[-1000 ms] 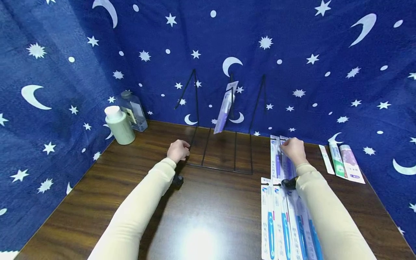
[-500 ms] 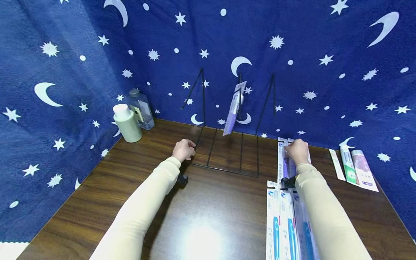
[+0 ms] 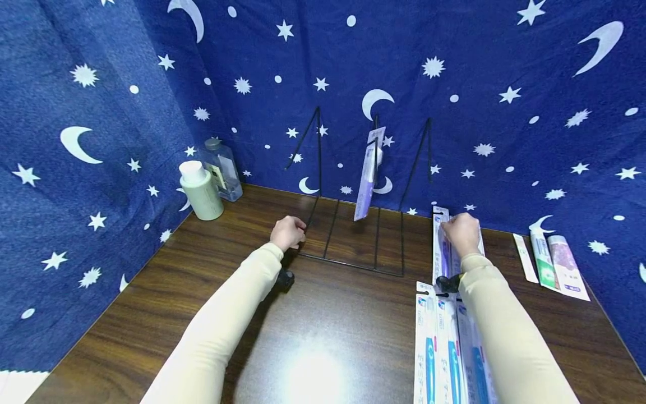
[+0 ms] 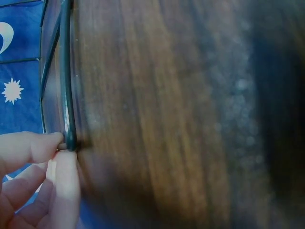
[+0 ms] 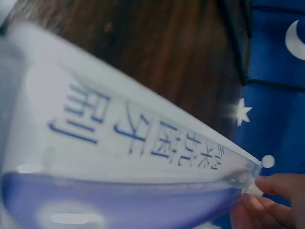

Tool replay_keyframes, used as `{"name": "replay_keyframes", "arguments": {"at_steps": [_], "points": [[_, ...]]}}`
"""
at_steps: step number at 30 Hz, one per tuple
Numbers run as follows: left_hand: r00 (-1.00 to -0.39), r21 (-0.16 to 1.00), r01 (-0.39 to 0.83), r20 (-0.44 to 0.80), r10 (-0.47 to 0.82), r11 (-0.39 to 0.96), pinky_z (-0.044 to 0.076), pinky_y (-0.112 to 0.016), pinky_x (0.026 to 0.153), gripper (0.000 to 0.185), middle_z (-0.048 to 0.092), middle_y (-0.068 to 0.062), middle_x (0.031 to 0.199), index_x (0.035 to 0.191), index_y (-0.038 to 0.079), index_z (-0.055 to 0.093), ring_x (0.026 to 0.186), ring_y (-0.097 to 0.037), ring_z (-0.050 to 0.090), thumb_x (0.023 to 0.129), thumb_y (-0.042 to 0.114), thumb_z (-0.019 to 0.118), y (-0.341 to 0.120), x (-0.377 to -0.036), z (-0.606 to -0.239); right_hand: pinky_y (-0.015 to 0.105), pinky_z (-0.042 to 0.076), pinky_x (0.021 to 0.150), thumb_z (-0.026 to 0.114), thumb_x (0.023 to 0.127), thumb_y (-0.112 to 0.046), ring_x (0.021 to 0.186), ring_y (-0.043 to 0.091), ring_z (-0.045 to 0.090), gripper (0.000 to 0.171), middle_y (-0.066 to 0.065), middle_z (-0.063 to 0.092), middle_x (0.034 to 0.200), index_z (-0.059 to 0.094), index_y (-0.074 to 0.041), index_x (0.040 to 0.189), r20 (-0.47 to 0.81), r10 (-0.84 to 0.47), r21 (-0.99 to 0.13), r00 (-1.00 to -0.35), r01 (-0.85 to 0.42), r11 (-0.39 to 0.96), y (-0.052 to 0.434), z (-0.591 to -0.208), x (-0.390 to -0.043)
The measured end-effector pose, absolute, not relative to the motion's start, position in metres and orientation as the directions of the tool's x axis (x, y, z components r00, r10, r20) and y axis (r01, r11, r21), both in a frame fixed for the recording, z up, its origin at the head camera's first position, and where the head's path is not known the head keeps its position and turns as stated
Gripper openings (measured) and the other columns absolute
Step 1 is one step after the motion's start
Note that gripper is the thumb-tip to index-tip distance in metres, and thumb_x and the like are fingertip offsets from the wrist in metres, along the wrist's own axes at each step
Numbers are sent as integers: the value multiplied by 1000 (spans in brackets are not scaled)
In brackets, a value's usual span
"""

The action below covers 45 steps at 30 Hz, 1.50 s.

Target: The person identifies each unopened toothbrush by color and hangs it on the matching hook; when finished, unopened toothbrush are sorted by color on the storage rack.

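My left hand [image 3: 289, 233] pinches the front left corner of a black wire rack [image 3: 348, 264] between thumb and forefinger; the left wrist view shows the wire [image 4: 67, 95] at the fingertips. My right hand [image 3: 461, 233] pinches the upper end of a packaged purple toothbrush [image 5: 119, 200], which fills much of the right wrist view at a slant. In the head view this packaged toothbrush [image 3: 441, 247] is partly hidden by the hand and wrist. Another packaged purple toothbrush [image 3: 367, 179] hangs from the rack's middle hook, tilted.
Several packaged blue toothbrushes [image 3: 429, 353] lie side by side at the front right. Two toothpaste tubes [image 3: 567, 266] and a narrow white strip [image 3: 525, 258] lie at the far right. A green bottle [image 3: 203, 193] and a clear bottle [image 3: 224, 168] stand back left. Starry cloth [image 3: 242, 33] hangs behind.
The head view has shifted, moving the scene rightward in it. The purple toothbrush package at my right hand has risen slightly. The hanging toothbrush has swung a little. My left hand stays on the rack.
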<state>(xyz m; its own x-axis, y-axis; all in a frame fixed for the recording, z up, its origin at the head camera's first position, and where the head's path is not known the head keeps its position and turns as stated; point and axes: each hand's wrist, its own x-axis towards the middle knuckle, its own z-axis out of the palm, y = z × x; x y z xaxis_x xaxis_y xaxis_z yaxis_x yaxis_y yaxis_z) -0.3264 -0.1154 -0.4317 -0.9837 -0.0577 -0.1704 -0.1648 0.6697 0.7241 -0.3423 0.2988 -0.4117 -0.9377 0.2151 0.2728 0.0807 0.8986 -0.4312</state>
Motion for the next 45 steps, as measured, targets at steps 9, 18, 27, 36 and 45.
{"name": "replay_keyframes", "arguments": {"at_steps": [9,18,27,36,45], "points": [[-987,709,-152,-146,-67,688,55,-20,50,32,70,-10,92,104,6,70,54,-12,64,74,0,66,-113,-325,-430,52,48,71,60,82,-12,79,45,62,22,25,68,83,69,7,87,474,270,-509,-838,-10,861,286,-385,-339],[-987,693,-143,-151,-51,706,54,-21,49,31,71,-9,89,105,6,70,50,-10,63,75,3,67,-114,-324,-429,30,44,63,58,83,-14,69,27,64,23,19,71,82,71,4,91,562,360,-596,-745,-63,801,273,-357,-324],[-987,656,-147,-147,-66,740,53,-20,50,31,71,-9,93,106,8,70,49,-7,62,75,3,68,-113,-322,-426,9,32,58,62,82,-17,53,-25,35,23,19,71,82,71,2,89,614,412,-663,-673,-156,732,264,-335,-297],[-986,661,-148,-152,-63,736,53,-21,51,31,71,-9,93,106,9,70,49,-7,61,76,5,68,-111,-321,-429,2,38,54,66,80,-16,55,-19,46,20,1,67,68,69,4,85,704,392,-652,-592,-319,688,251,-311,-259],[-987,679,-145,-150,-57,720,53,-20,49,32,71,-10,92,106,6,69,48,-6,60,74,2,66,-113,-322,-426,2,44,56,69,80,-11,58,-13,55,15,-26,57,65,68,3,84,759,338,-623,-557,-471,624,224,-294,-223]]}}
